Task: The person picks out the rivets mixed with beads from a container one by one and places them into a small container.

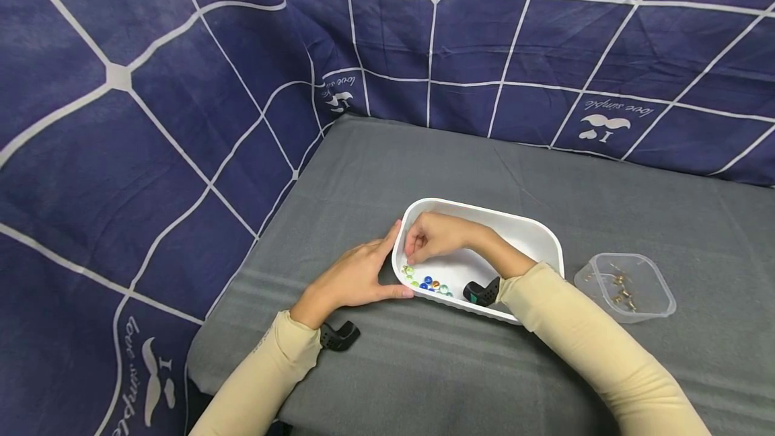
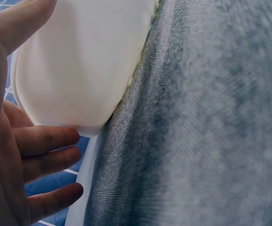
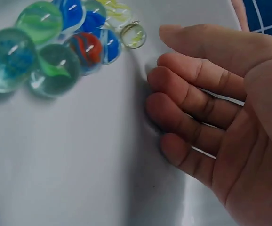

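Note:
A white oblong tray holds several glass marbles along its near left corner. They are green, blue, orange-swirled and clear. My left hand rests against the tray's left corner, thumb on the near side and fingers along the left end; its lower fingers in the left wrist view are spread and fairly straight. My right hand is inside the tray, fingers loosely bent, nothing visible between thumb and fingers. Near its thumb tip lies a clear marble with yellow inside, edged by a thin brass-coloured ring.
Right of the tray stands a clear plastic box with several small brass-coloured pieces, too small to identify. Grey cloth covers the table. A blue curtain with white lines hangs at the back and left.

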### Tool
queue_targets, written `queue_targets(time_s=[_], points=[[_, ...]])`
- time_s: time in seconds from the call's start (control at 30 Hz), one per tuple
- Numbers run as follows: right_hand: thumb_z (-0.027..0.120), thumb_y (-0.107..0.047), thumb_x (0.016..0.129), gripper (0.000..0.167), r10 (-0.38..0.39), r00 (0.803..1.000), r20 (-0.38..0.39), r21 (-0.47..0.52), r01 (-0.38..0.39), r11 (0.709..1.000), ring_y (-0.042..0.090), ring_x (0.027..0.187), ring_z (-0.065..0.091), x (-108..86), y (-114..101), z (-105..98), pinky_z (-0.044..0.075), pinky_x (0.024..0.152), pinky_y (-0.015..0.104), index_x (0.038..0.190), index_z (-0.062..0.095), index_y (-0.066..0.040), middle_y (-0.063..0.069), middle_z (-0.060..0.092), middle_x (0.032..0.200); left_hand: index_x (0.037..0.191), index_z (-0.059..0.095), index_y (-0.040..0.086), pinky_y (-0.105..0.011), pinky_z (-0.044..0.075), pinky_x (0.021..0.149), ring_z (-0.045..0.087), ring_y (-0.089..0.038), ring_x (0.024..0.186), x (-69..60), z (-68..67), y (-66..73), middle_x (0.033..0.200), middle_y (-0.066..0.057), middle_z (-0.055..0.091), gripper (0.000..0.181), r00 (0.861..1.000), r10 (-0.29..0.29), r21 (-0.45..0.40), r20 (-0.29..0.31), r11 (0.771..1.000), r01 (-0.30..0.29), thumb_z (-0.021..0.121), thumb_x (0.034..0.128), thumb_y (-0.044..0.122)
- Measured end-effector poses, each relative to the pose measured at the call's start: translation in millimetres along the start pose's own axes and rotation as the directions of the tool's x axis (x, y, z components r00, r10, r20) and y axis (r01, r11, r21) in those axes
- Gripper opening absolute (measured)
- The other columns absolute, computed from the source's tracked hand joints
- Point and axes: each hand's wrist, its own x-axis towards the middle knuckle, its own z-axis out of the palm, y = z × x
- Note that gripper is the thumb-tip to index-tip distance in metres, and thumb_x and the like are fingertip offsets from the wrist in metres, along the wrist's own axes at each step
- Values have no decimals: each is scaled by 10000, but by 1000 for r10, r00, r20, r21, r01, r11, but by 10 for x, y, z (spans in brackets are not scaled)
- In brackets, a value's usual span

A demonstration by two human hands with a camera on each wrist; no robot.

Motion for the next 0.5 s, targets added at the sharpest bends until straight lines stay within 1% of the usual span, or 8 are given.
queue_targets(time_s=[0.27, 0.5], points=[[835, -173, 787, 137, -2, 1000, -29, -41, 1, 999, 9, 573, 544, 32, 10, 63, 434, 534, 173, 774, 741, -74, -86, 646, 630, 1565, 117, -31, -442, 455, 1007, 574, -306, 1202, 3, 5, -2, 1387, -215, 539, 1156, 1000, -6, 0, 11, 1000, 6, 742, 810, 582], [830, -160, 784, 123, 1, 1000, -21, -60, -2, 998, 10, 573, 561, 44, -17, 105, 461, 540, 181, 755, 740, -82, -86, 650, 624, 1566, 112, -27, -449, 457, 1003, 577, -309, 1195, -3, 0, 2, 1390, -215, 536, 1161, 1000, -15, -7, 14, 1000, 15, 745, 807, 582]])
